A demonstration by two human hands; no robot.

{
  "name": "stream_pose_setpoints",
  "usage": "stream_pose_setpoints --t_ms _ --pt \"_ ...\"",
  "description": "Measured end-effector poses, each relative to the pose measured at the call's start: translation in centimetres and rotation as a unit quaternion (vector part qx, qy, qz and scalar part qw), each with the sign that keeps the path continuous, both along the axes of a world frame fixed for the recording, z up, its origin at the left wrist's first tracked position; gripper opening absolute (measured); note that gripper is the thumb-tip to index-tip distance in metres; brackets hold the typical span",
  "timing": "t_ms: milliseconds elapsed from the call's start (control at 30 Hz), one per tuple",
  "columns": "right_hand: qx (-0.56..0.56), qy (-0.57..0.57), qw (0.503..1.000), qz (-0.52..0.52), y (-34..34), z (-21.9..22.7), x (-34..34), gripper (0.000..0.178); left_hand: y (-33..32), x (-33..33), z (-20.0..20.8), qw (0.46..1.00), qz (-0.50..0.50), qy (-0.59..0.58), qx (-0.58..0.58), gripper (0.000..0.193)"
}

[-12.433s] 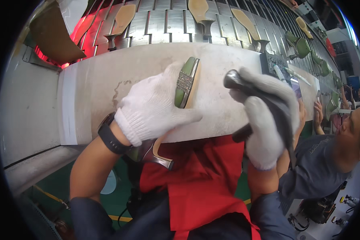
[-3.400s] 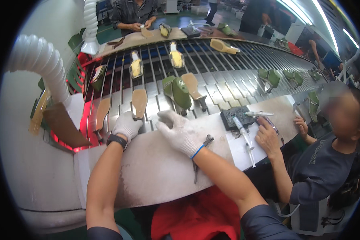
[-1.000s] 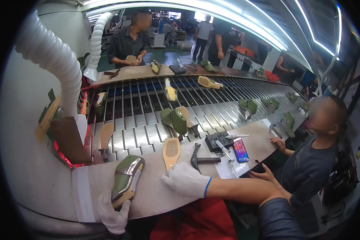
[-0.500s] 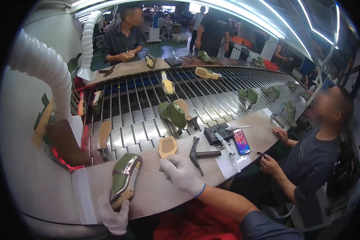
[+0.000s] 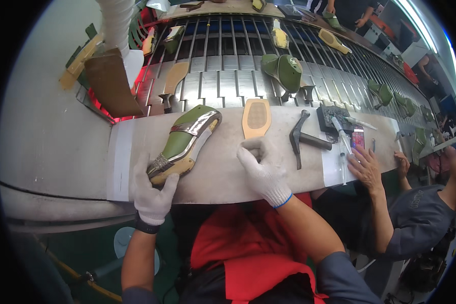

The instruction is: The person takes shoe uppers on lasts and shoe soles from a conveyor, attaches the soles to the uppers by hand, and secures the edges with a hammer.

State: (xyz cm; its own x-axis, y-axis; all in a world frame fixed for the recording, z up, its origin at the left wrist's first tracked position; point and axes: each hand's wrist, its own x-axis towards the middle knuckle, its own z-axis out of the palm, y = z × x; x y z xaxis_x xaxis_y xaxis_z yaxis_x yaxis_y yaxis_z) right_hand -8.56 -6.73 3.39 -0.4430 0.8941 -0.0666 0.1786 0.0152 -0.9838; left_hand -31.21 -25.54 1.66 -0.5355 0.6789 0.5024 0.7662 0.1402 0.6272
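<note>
My left hand (image 5: 154, 195), in a white glove, grips the near end of a green shoe last (image 5: 180, 144). The last lies tilted on the work board and carries a shiny silver strap and a pale sole edge. In its white glove, my right hand (image 5: 264, 164) has its fingers curled at the near end of a tan insole (image 5: 257, 119) with a darker patch. The insole's narrow part is hidden by the fingers. Right of that hand lies a shoemaker's hammer (image 5: 301, 137) with a dark head and handle.
A black block (image 5: 329, 119) with syringes (image 5: 341, 133) stands on the right. A co-worker's hand (image 5: 367, 167) is over a phone (image 5: 358, 137). Behind the board (image 5: 218, 182) runs a slatted metal conveyor (image 5: 220, 83) bearing green lasts (image 5: 283, 71). A white hose (image 5: 117, 25) hangs at left.
The view has tilted downward. The co-worker's hand has come onto the board by the phone. Both my hands keep their places at the shoe last and the insole.
</note>
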Motion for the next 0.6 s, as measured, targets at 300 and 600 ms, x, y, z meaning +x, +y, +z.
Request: stream_pose_setpoints --t_ms 300,600 --pt "0.147 -0.069 0.987 0.0 -3.8 2.1 8.5 0.02 -1.9 -0.4 9.7 0.959 -0.057 -0.271 0.058 0.04" --pt "-0.416 0.127 0.896 0.09 -9.5 -0.6 13.8 0.035 5.4 1.5 10.4 0.923 -0.17 -0.253 0.235 0.05"
